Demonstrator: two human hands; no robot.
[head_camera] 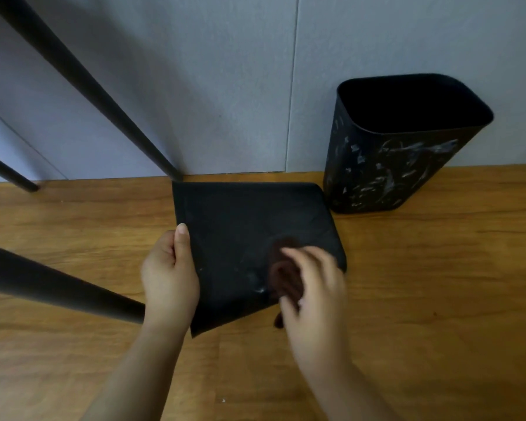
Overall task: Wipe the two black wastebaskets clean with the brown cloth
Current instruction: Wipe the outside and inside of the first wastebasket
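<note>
Two forearms reach forward from the bottom edge over a wooden floor (407, 268). Left hand (169, 275) grips the left edge of the near wastebasket (240, 226), which lies on its side, thumb along the upper face and fingers curled beneath. Right hand (313, 287), blurred, holds the bunched brown cloth (283, 275) against that face near its right portion; the exact finger pose cannot be told. Judged step: wiping the first basket, with pale smears (257, 284) remaining just left of the cloth. Next move would likely call for sweeping the cloth leftward across those smears while the left hand steadies the basket. Upright second wastebasket (386, 174) stands against the grey wall (225, 86) to the right, well marked with white streaks, apparently not yet cleaned. Dark furniture legs (82, 77) cross at left.
</note>
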